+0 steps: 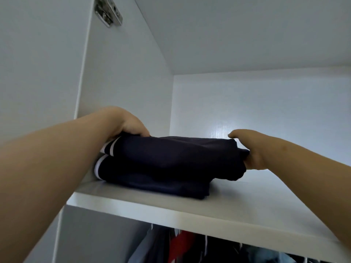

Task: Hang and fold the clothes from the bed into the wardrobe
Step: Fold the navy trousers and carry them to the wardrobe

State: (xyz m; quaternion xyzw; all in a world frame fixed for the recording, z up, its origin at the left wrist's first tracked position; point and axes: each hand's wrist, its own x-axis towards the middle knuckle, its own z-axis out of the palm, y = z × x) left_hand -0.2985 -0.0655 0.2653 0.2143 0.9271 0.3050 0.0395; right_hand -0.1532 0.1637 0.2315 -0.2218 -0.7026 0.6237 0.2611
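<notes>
Folded navy garment [167,164] on wardrobe shelf [247,205]

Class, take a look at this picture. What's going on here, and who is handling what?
A person is reaching up with both hands to a folded navy garment with white stripes that lies on the wardrobe shelf, close to the left wall. The left hand grips its left end from above. The right hand pinches the right end, thumb on top. Below the shelf, hanging clothes are visible.
</notes>
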